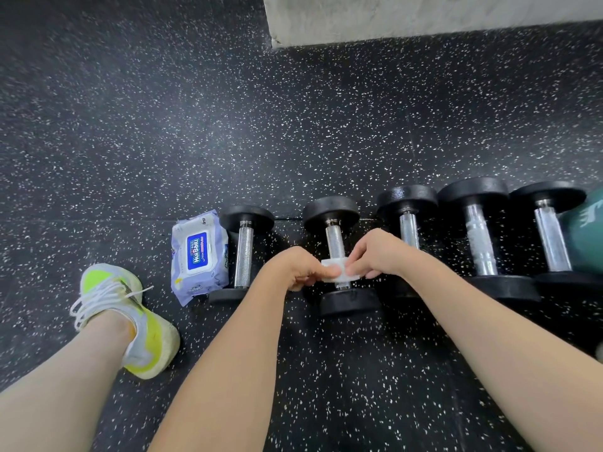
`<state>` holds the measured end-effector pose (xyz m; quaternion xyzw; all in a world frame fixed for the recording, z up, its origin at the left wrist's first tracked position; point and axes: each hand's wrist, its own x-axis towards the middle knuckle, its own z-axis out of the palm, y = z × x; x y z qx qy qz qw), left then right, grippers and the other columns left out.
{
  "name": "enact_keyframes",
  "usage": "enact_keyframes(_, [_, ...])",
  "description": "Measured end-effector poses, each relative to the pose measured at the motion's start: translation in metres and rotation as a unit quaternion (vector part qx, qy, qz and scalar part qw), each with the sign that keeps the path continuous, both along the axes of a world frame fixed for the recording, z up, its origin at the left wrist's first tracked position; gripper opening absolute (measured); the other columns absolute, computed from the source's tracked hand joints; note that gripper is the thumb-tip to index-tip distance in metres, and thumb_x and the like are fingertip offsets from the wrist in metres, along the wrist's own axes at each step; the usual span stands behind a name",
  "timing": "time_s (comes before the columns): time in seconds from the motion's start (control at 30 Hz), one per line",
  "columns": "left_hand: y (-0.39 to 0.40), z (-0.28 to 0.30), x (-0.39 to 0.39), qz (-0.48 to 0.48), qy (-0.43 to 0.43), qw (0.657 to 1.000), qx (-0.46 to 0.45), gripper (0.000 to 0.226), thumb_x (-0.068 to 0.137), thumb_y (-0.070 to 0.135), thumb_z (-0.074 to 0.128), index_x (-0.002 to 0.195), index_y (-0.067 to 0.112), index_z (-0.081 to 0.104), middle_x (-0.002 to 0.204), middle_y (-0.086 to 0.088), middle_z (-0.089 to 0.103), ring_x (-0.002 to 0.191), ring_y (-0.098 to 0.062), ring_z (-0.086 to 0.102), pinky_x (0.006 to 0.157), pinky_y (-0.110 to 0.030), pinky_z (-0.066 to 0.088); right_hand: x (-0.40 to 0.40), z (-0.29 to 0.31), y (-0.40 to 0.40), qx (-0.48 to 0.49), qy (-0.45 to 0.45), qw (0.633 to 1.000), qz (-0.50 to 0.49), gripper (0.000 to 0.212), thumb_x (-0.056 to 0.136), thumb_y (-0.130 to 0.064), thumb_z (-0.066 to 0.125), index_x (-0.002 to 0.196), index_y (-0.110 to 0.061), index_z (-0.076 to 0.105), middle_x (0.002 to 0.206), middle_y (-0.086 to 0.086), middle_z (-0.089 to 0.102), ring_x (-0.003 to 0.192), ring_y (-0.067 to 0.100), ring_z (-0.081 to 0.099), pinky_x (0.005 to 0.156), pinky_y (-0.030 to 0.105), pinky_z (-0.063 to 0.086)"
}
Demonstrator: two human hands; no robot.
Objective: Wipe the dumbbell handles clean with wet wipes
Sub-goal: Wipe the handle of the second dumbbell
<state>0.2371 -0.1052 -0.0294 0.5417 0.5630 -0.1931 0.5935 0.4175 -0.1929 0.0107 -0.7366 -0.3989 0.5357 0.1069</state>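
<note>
Several black dumbbells with chrome handles lie in a row on the speckled rubber floor. Over the second dumbbell [334, 233] from the left, a small folded white wet wipe [336, 272] sits on the near end of the handle. My left hand [301, 267] pinches the wipe's left side and my right hand [380, 252] pinches its right side. The pack of wet wipes [199, 256], pale purple with a blue label, lies left of the first dumbbell [244, 252].
Three more dumbbells [478, 236] lie to the right, the last partly behind a green object [587, 230] at the frame edge. My leg and yellow-white shoe [130, 318] are at lower left. A concrete block [424, 17] stands at the back.
</note>
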Motion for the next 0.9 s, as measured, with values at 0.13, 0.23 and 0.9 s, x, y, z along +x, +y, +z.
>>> enact_keyframes(0.13, [-0.008, 0.003, 0.0, -0.098, 0.022, 0.995, -0.026, 0.042, 0.072, 0.044, 0.088, 0.077, 0.012, 0.06, 0.056, 0.001, 0.046, 0.05, -0.011, 0.033, 0.051, -0.025, 0.026, -0.004, 0.003, -0.008, -0.021, -0.015, 0.997, 0.075, 0.008, 0.078, -0.015, 0.082, 0.086, -0.016, 0.08, 0.078, 0.001, 0.076, 0.066, 0.005, 0.068, 0.069, 0.019, 0.057])
enact_keyframes(0.23, [-0.009, 0.002, 0.001, -0.115, 0.024, 0.993, -0.015, 0.046, 0.069, 0.049, 0.087, 0.071, 0.014, 0.057, 0.057, 0.0, 0.046, 0.05, -0.014, 0.033, 0.051, -0.025, 0.027, -0.005, 0.002, -0.008, -0.009, -0.025, 0.996, 0.08, 0.005, 0.078, -0.014, 0.081, 0.082, -0.017, 0.08, 0.074, 0.002, 0.073, 0.058, 0.004, 0.063, 0.06, 0.016, 0.052])
enact_keyframes(0.9, [0.0, -0.016, 0.016, 0.297, -0.092, 0.946, 0.088, 0.032, 0.075, 0.039, 0.088, 0.092, 0.018, 0.072, 0.07, 0.001, 0.057, 0.059, -0.011, 0.044, 0.054, -0.023, 0.042, -0.013, -0.02, 0.01, 0.152, 0.019, 0.965, -0.211, 0.01, 0.079, -0.017, 0.081, 0.075, -0.025, 0.077, 0.082, -0.007, 0.073, 0.077, 0.013, 0.066, 0.079, 0.032, 0.054])
